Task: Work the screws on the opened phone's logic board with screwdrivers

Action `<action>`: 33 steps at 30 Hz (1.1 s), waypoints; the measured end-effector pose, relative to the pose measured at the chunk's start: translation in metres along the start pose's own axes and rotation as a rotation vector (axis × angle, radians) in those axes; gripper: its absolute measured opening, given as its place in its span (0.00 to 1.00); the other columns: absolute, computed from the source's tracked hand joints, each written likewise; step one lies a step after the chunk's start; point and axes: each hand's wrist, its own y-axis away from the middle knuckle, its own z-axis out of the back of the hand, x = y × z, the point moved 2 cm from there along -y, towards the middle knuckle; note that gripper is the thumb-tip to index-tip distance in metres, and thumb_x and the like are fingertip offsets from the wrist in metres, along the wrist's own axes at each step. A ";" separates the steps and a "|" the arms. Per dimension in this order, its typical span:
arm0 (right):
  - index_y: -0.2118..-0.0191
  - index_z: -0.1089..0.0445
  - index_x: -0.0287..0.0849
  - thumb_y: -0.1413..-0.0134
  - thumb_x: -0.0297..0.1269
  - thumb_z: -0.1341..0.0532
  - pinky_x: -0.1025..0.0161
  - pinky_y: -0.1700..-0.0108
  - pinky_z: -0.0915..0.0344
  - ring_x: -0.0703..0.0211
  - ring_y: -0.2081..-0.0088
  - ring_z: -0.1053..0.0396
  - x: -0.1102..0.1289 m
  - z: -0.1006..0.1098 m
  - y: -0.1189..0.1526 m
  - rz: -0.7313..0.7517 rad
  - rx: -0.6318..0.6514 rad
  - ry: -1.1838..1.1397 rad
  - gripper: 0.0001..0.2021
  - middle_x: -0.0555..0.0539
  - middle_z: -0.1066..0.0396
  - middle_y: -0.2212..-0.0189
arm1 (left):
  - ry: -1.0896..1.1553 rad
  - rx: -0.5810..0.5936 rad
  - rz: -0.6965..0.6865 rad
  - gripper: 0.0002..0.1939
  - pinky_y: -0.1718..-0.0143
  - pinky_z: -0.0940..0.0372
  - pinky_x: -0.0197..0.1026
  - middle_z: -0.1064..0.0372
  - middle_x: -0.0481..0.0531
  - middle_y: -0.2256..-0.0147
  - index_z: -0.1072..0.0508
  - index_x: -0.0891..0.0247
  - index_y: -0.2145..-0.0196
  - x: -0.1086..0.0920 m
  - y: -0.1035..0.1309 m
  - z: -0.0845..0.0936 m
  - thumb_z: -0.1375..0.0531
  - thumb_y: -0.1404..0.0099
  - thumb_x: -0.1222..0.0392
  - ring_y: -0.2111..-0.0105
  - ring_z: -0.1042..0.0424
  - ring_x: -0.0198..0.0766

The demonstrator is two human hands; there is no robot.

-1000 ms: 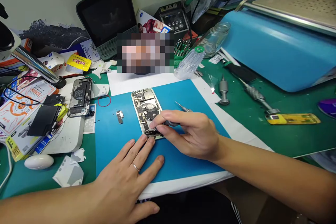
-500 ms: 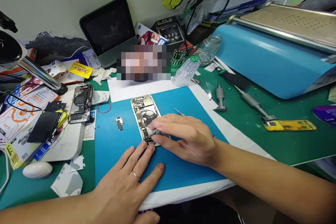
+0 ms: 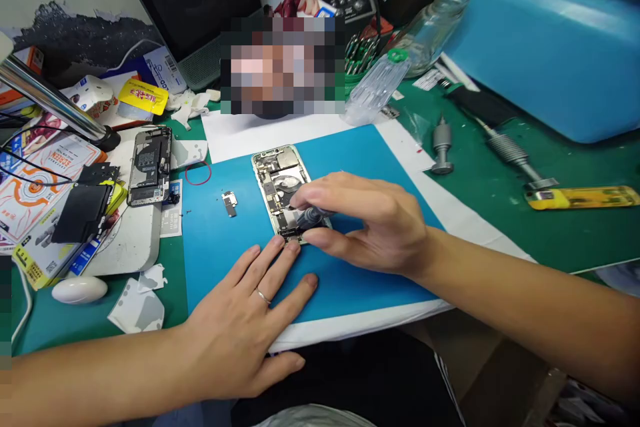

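An opened phone (image 3: 273,177) lies on the blue mat (image 3: 350,293), its inner parts facing up. My left hand (image 3: 240,320) rests on the mat with spread fingers, the fingertips at the phone's lower edge. Over the phone's lower right side, my right hand (image 3: 370,223) has thumb and fingers around a grey screwdriver (image 3: 313,215); its tip is too small to make out. A small metal part (image 3: 229,203) sits on the mat left of the phone.
Left are a second opened phone (image 3: 150,165), boxes, a white mouse-shaped object (image 3: 80,289) and a lamp arm (image 3: 55,103). Behind stand a dark screen (image 3: 195,0) and a glass jar (image 3: 435,27). Two more tools, one a grey driver (image 3: 443,147), lie right.
The view has tilted downward and shifted closer, so the phone and table objects appear higher. My right hand remains over the phone with the screwdriver; my left hand keeps its place at the phone's edge.
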 end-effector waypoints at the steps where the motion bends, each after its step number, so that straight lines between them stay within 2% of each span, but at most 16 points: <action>1: 0.42 0.35 0.38 0.34 0.28 0.38 0.59 0.56 0.19 0.55 0.57 0.20 0.000 0.000 0.000 0.010 0.001 0.012 0.17 0.40 0.20 0.59 | 0.001 -0.002 -0.001 0.45 0.32 0.48 0.69 0.62 0.78 0.27 0.48 0.68 0.28 0.000 0.000 0.000 0.37 0.32 0.41 0.27 0.60 0.68; 3: 0.43 0.35 0.39 0.36 0.26 0.37 0.60 0.57 0.19 0.56 0.59 0.20 0.001 0.001 0.000 0.020 -0.006 0.040 0.18 0.41 0.20 0.60 | 0.002 -0.004 -0.001 0.46 0.32 0.48 0.69 0.62 0.79 0.27 0.48 0.68 0.28 0.001 -0.001 0.000 0.37 0.32 0.41 0.26 0.61 0.68; 7: 0.44 0.33 0.40 0.39 0.19 0.41 0.61 0.58 0.19 0.57 0.59 0.20 0.003 0.002 -0.001 0.016 -0.014 0.059 0.20 0.43 0.20 0.60 | -0.005 -0.007 -0.006 0.45 0.32 0.49 0.69 0.61 0.79 0.27 0.47 0.69 0.28 0.000 -0.001 0.000 0.37 0.32 0.40 0.26 0.62 0.68; 13: 0.46 0.32 0.41 0.36 0.29 0.36 0.60 0.59 0.20 0.57 0.59 0.21 0.002 0.001 -0.001 0.034 -0.011 0.100 0.14 0.43 0.20 0.58 | -0.031 -0.006 -0.012 0.44 0.32 0.49 0.69 0.64 0.78 0.27 0.48 0.68 0.28 0.000 0.000 0.002 0.40 0.30 0.39 0.26 0.64 0.68; 18: 0.42 0.35 0.43 0.37 0.21 0.43 0.61 0.59 0.20 0.59 0.57 0.21 0.001 0.001 -0.002 -0.009 -0.039 0.108 0.20 0.46 0.21 0.55 | -0.032 -0.004 -0.014 0.44 0.31 0.51 0.68 0.64 0.77 0.26 0.49 0.67 0.28 0.001 0.000 0.001 0.40 0.30 0.40 0.26 0.65 0.67; 23: 0.41 0.35 0.43 0.36 0.28 0.37 0.59 0.55 0.19 0.55 0.54 0.21 -0.001 0.000 -0.002 -0.001 0.000 0.091 0.19 0.43 0.21 0.52 | -0.011 0.003 0.002 0.44 0.30 0.53 0.68 0.66 0.76 0.26 0.48 0.68 0.28 0.000 -0.002 0.002 0.38 0.31 0.42 0.26 0.65 0.67; 27: 0.38 0.36 0.47 0.38 0.21 0.42 0.56 0.56 0.18 0.53 0.54 0.21 -0.002 0.001 -0.003 -0.054 -0.002 0.090 0.25 0.44 0.21 0.50 | 0.006 0.010 0.005 0.44 0.30 0.53 0.67 0.65 0.76 0.26 0.49 0.67 0.28 -0.001 -0.002 0.003 0.38 0.31 0.43 0.26 0.65 0.67; 31: 0.39 0.36 0.49 0.35 0.31 0.36 0.54 0.59 0.18 0.52 0.56 0.20 -0.002 0.001 -0.002 -0.028 0.014 0.089 0.22 0.45 0.20 0.53 | 0.005 0.010 0.002 0.45 0.30 0.54 0.66 0.66 0.76 0.26 0.49 0.67 0.28 -0.002 -0.001 0.003 0.37 0.32 0.42 0.26 0.65 0.66; 33: 0.39 0.37 0.50 0.36 0.31 0.34 0.56 0.61 0.18 0.53 0.58 0.20 -0.002 0.001 -0.002 -0.029 0.021 0.104 0.23 0.46 0.21 0.55 | 0.006 0.015 0.006 0.45 0.29 0.55 0.66 0.66 0.76 0.26 0.49 0.68 0.28 -0.002 -0.002 0.002 0.36 0.32 0.43 0.26 0.65 0.66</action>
